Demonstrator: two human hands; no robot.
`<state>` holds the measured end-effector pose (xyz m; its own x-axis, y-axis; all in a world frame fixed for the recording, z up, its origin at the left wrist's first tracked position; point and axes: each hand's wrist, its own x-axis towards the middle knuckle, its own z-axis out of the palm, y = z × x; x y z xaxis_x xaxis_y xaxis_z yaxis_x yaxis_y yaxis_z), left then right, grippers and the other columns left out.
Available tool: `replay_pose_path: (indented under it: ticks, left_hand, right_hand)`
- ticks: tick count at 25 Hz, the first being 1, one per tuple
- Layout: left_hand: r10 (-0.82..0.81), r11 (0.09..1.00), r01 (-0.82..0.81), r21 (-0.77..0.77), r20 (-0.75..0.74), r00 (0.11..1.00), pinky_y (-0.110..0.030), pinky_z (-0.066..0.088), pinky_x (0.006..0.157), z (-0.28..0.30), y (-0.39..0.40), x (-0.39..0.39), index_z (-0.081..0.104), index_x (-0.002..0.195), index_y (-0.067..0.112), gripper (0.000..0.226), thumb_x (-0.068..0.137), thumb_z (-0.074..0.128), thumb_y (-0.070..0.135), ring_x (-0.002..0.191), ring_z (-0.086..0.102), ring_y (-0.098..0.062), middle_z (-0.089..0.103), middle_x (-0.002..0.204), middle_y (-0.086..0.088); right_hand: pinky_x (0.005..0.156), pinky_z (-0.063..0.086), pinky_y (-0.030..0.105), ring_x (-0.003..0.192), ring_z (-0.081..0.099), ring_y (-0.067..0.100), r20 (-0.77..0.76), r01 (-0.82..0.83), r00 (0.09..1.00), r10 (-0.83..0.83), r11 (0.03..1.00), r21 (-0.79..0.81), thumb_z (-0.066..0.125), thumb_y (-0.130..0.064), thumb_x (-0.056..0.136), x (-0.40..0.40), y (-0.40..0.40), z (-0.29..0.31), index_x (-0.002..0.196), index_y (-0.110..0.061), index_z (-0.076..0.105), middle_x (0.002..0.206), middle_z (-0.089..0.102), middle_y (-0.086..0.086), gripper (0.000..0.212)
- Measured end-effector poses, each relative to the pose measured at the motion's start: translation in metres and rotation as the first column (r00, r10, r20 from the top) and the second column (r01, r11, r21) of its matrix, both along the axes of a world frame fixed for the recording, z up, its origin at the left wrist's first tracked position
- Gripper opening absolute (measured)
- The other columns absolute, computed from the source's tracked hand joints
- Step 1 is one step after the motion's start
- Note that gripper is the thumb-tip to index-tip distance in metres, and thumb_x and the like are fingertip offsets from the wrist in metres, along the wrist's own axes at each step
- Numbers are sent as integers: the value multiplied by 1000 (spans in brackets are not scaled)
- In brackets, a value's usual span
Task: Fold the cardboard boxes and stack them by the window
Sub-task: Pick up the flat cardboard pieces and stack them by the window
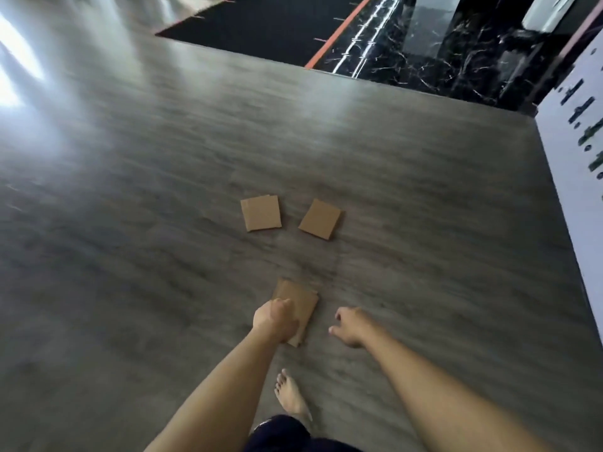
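While the head view blurs toward its edges, the centre reads clearly.
Left hand: left hand [275, 321] grips a flat cardboard piece [298, 308], fingers curled over its near-left edge.
Held cardboard: raised above the grey wood-grain floor [130, 223]; whether it touches the floor cannot be told.
Right hand: right hand [350, 326] holds nothing, fingers loosely curled, just right of the held piece and apart from it.
Floor pieces: left flat cardboard [261, 213] and right flat cardboard [320, 219] lie side by side, apart, farther out on the floor.
Foot: bare foot [291, 396] on the floor below the hands.
Far edge: black mat [261, 21] and dark marble surface [456, 53].
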<state>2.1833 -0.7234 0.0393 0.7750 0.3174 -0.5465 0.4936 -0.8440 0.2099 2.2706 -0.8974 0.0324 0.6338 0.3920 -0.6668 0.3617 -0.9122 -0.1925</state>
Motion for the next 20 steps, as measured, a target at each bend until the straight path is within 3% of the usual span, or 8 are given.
replay_pose_path:
  ticks: [7, 11, 15, 20]
  left_hand:
    - [79, 997, -78, -20, 35, 996, -37, 49, 94, -12, 62, 80, 56, 131, 18, 42, 96, 55, 40, 119, 59, -27, 62, 130, -7]
    - [235, 970, -234, -68, 6, 972, -38, 49, 95, -20, 90, 75, 56, 128, 16, 39, 97, 54, 39, 118, 58, -28, 61, 129, -8]
    - [476, 875, -479, -67, -54, 878, -39, 50, 95, -33, 117, 58, 58, 124, 14, 35, 97, 49, 35, 117, 58, -29, 62, 128, -9]
    - [655, 749, -661, -52, -96, 749, -39, 51, 94, -43, 119, 77, 56, 128, 13, 40, 99, 49, 40, 117, 58, -29, 61, 128, -10]
  right_hand:
    - [95, 46, 36, 122, 56, 33, 21, -170, 985, 171, 984, -58, 55, -46, 96, 85, 88, -4, 131, -16, 55, 135, 58, 14, 46]
    - [93, 47, 37, 121, 57, 32, -36, -337, 941, 335, 932, -133, 55, -51, 94, 108, 131, -12, 128, -19, 56, 134, 59, 11, 47]
    - [99, 48, 39, 122, 56, 32, -70, -510, 860, 505, 848, -149, 54, -52, 95, 135, 182, -17, 131, -15, 54, 135, 58, 11, 52]
    - [96, 47, 39, 122, 56, 31, -78, -701, 712, 698, 701, -132, 52, -52, 95, 179, 224, -35, 134, -16, 53, 135, 57, 10, 53]
